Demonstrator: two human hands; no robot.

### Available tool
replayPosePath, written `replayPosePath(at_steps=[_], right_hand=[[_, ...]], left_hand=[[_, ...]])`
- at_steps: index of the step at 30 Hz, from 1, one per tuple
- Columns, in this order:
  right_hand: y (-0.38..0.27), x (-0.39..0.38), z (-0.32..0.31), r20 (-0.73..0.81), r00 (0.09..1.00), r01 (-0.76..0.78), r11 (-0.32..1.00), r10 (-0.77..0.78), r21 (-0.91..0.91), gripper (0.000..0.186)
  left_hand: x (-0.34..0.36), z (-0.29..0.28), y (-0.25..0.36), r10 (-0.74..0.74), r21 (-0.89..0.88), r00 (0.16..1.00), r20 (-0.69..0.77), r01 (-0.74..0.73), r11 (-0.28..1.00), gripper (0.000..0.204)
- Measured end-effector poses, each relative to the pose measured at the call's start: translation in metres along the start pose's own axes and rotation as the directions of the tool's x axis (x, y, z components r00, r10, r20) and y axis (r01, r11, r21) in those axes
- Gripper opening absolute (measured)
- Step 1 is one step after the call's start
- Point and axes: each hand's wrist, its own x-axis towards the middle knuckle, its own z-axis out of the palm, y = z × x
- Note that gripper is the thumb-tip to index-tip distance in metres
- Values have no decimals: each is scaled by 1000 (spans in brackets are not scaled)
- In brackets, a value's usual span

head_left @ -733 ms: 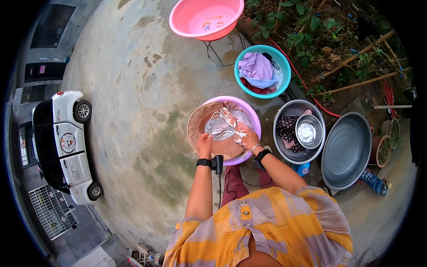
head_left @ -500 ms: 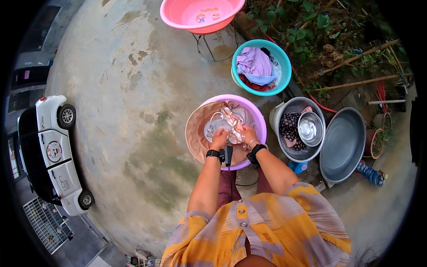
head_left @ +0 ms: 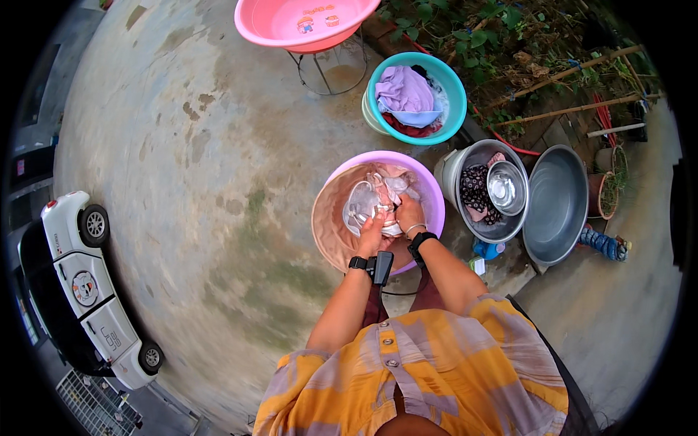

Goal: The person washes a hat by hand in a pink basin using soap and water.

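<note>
Pink-and-white garment lies inside purple basin, just beyond left hand and left of right hand; both hands grip it, the right nearer the basin's right edge. Beige cloth covers the left edge. Turquoise basin: lilac cloth. Metal basin: dark patterned cloth, small steel bowl. Pink basin: lettering, cartoon print.

The round pink plastic basin bears orange lettering above small printed pictures. The white car with black windows carries dark characters on one door and a round cartoon emblem on the other.
</note>
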Motion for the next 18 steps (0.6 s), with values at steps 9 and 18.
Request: replayPosePath(at_steps=[9, 18], right_hand=[[11, -10, 19, -174, 980, 97, 995, -97, -6, 34], [4, -16, -5, -47, 991, -98, 908, 127, 407, 31]], left_hand=[[-11, 12, -1, 65, 288, 998, 20, -69, 955, 17], [21, 0, -16, 457, 589, 886, -84, -325, 739, 14]])
